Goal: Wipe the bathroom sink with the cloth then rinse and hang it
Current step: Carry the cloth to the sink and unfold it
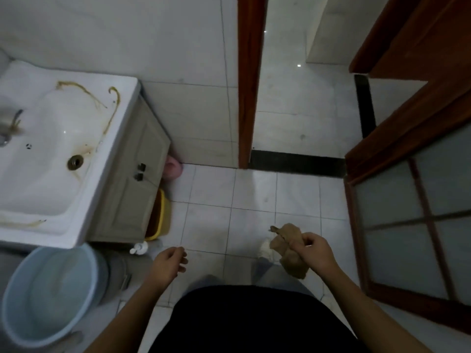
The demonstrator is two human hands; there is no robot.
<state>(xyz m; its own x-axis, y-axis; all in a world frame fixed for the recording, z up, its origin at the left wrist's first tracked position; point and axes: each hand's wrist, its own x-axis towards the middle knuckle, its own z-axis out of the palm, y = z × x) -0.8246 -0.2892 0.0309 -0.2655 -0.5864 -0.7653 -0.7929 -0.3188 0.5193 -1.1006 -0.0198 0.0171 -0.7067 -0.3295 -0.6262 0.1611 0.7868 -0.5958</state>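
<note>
The right hand point(314, 252) clutches the bunched cloth point(288, 250) near right, well apart from the stained sink point(51, 149) at left, the left hand point(169, 263) loosely curled and empty; a slack tail could snag or drip on the floor point(229, 200).

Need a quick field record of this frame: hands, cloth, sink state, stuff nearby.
left hand: empty, fingers loosely curled, over the floor
right hand: gripping the cloth
cloth: brown, bunched, held above the floor, away from the sink
sink: white, brownish streaks on rim and basin, not yet wiped
drain: open, stained around it
bucket: pale blue, on the floor below the sink
door: open, at right
</note>
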